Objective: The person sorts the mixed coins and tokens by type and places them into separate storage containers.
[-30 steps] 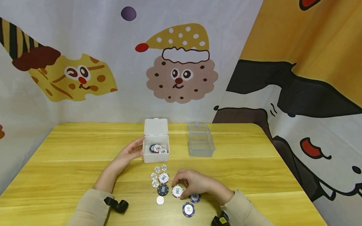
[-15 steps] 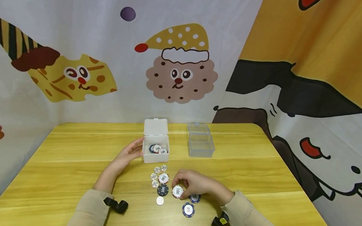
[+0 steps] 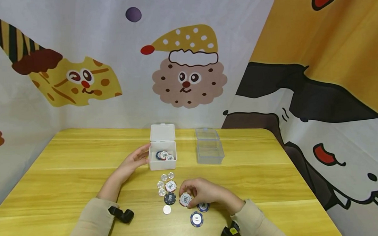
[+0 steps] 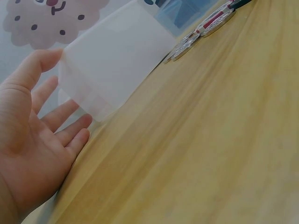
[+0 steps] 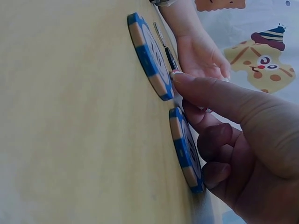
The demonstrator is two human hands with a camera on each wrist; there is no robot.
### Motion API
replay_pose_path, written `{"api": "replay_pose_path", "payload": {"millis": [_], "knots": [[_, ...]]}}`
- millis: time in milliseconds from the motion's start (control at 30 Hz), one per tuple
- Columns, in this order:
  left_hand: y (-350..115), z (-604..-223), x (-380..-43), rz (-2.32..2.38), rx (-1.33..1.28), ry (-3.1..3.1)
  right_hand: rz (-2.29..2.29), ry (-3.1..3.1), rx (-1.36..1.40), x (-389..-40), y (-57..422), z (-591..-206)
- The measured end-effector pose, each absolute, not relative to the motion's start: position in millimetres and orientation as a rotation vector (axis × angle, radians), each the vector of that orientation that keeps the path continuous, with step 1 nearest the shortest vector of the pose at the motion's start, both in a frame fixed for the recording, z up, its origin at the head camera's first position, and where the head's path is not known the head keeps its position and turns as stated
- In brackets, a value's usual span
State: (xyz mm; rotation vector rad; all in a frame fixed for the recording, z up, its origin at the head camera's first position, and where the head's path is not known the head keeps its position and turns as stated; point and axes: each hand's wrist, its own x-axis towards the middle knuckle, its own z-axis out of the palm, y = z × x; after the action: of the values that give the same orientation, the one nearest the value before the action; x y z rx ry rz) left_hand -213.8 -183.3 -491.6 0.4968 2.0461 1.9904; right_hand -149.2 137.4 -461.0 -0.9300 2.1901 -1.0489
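Observation:
In the head view my right hand (image 3: 202,191) pinches a white poker chip (image 3: 185,200) marked 100 by its edges, thumb on one side and fingers on the other. Beside that hand lie two blue poker chips (image 3: 197,219) marked 10, one partly covered by the hand. My left hand (image 4: 44,135) touches the side of an open white plastic box (image 4: 114,60) with its fingers extended. Several poker chips (image 3: 164,155) lie inside the box. Below the box rest a white chip (image 3: 171,186) marked 100 and a black chip (image 3: 170,198) marked 100.
Several small clear round pieces (image 3: 160,184) and a plain white disc (image 3: 167,209) lie by the black chip. A clear plastic box (image 3: 210,152) with its lid open stands right of the white one. A printed curtain (image 3: 111,37) hangs behind the wooden table (image 3: 256,171).

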Motion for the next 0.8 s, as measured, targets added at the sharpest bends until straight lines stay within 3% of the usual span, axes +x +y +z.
{"api": "replay_pose_path", "payload": {"millis": [800], "knots": [[-183.0, -492.0, -215.2, 2.005, 0.51, 2.04, -1.334, 2.097, -0.805, -156.8, 142.3, -463.8]]}}
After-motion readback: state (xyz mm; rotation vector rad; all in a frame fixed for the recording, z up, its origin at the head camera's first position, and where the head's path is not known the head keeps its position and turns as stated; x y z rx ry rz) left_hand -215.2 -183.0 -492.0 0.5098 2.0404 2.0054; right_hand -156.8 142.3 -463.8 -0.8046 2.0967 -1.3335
